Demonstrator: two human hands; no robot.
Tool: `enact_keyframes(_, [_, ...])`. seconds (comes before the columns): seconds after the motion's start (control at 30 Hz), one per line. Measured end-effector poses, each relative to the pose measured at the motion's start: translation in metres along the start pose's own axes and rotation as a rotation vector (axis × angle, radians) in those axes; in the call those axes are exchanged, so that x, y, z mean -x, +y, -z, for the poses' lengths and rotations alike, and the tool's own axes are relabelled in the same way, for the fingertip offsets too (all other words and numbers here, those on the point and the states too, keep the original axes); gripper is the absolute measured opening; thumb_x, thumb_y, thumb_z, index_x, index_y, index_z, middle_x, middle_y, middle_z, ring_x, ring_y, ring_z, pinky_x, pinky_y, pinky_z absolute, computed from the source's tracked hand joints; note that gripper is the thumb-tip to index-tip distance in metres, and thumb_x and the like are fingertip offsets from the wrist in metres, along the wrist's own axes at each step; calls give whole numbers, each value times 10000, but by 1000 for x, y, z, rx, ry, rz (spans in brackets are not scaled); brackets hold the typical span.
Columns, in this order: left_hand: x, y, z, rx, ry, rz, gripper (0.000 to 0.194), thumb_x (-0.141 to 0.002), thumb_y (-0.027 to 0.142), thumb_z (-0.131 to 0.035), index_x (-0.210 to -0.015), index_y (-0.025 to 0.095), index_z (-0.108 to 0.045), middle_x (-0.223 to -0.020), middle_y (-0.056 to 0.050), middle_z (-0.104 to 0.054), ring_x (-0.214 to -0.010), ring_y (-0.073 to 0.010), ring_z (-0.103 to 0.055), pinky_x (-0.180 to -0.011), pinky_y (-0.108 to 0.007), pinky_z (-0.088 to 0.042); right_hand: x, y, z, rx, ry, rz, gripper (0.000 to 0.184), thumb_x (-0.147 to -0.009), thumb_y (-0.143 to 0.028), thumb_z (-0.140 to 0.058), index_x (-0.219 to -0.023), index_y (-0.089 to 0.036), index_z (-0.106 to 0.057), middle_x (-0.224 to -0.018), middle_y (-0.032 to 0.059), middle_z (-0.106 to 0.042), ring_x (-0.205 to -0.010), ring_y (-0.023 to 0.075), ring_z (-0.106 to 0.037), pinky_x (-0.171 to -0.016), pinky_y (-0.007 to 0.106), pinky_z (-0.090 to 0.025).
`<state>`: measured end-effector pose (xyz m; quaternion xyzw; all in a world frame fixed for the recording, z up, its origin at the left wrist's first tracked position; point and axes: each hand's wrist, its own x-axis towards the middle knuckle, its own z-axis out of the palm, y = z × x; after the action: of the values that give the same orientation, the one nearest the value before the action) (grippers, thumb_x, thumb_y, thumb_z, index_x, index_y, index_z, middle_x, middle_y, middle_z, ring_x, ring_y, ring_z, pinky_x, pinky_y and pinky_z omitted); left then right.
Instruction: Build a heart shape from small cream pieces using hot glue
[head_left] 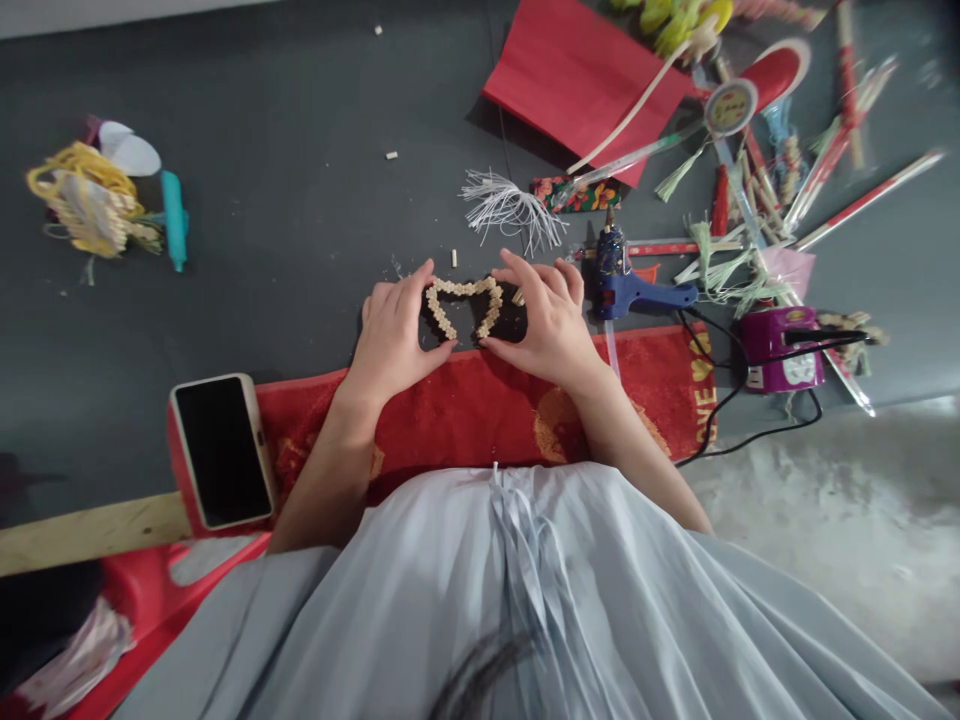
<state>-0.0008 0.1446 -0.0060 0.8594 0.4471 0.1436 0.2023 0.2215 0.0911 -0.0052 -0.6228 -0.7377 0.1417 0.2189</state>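
A chain of small pale wooden-looking pieces [466, 288] is bent into an open, horseshoe-like curve just beyond the red towel's far edge, with its gap facing me. My left hand [391, 335] grips its left side, thumb near the lower end and fingers at the upper corner. On the other side, my right hand [546, 312] holds the right arm of the curve between thumb and forefinger. Just beyond the chain lies one loose pale piece [454, 258]. To the right of my right hand stands a blue glue gun [616, 280].
Under my wrists lies a red towel [465, 410], with a phone [225, 450] at its left end. A purple power box [780, 350] with black cords sits at right. Red paper [577, 80], white strands [514, 208] and wrapped sticks [870, 200] lie beyond. Yellow cord [86, 195] lies far left.
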Motion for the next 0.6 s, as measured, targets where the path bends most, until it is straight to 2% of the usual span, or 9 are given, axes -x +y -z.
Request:
enact_keyframes(0.37, [2,2,4,23,10,-7,891,-782,285,-754,-1525,227,-266,-1440,-109,-560,-1280,-321,-515,-1119,-476,-357,1,0,1,3,-14,-13,840,-815,-499,-597,-1535,-195,-288,-1348,96,-645,-1244,320,-514,-1190,585,-181])
enact_keyframes(0.6, [2,4,4,-5,-11,6,870,-786,292,-747,-1516,201,-284,-1426,-118,-566,-1263,-325,-521,-1112,-471,-354,2,3,1,9,-18,5,842,-836,-523,-593,-1541,-186,-278,-1359,108,-640,-1255,318,-509,-1196,587,-167])
